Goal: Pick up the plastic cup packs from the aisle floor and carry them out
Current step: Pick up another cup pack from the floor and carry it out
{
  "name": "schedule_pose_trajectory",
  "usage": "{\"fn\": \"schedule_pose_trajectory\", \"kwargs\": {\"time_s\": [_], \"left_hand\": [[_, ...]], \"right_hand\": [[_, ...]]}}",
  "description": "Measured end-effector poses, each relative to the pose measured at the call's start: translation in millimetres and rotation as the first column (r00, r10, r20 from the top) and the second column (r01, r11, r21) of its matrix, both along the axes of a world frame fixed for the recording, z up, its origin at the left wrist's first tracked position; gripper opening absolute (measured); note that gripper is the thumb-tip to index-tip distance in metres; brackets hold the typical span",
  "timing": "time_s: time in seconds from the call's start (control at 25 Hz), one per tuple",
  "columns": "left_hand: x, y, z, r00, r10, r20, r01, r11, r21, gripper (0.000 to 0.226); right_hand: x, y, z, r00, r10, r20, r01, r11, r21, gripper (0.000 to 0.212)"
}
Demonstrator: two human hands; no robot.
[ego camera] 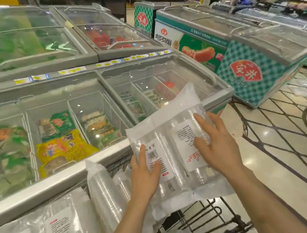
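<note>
Right under the left hand (146, 173), a white label (159, 160) on the cup pack (161, 127) shows a barcode (152, 155) above the thumb; the print below it is too fine to read. Under the right hand (216, 147), a second label (185, 141) has blocks of tiny text, unreadable, plus a red script logo (193, 158), upside down and illegible. Beyond the grip to the right, the green checked freezer (252, 96) wears a red fan logo (245, 71) reading 安井. Further back, a white panel (166, 37) reads 肉多多烤肠. Past the fingertips, yellow price tags (69, 71) are all blurred. Down left of the wrists, another pack's label (63, 230) can't be read either.
</note>
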State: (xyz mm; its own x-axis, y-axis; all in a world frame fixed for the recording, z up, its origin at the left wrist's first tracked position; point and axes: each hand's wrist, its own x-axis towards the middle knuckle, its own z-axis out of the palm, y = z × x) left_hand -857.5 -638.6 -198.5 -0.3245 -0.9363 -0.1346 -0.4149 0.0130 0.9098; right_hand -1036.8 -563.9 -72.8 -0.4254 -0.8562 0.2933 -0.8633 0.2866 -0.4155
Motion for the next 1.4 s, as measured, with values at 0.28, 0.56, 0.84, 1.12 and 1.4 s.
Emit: {"fn": "schedule_pose_trajectory", "kwargs": {"time_s": [0.28,0.56,0.84,1.12,1.4], "left_hand": [[-9.8,-22.5,-74.6,1.0,0.003,0.016,-0.006,0.98,0.199,0.08],[-37.8,-14.4,-146.8,0.998,-0.044,0.032,0.023,0.877,0.48,0.095],[-48.1,-15.7,-156.7,0.999,0.015,0.051,-0.04,0.845,0.534,0.086],[-23.4,-47.3,-110.3,0.985,0.039,0.168,-0.095,0.936,0.339,0.071],[71.5,-90.9,-9.6,0.869,0.184,0.459,-0.101,0.975,-0.2,0.077]], "right_hand": [[-1.8,-49.5,-72.5,0.989,0.119,-0.092,-0.104,0.983,0.15,0.063],[-10.9,-54.1,-159.5,0.979,0.158,-0.126,-0.107,0.933,0.344,0.064],[-16.1,-63.5,-169.7,0.968,0.181,-0.172,-0.087,0.891,0.445,0.069],[-2.8,-81.1,-126.2,0.971,0.206,-0.118,-0.132,0.882,0.452,0.07],[58.3,-127.9,-51.8,0.942,0.299,-0.155,-0.246,0.926,0.287,0.067]]}}
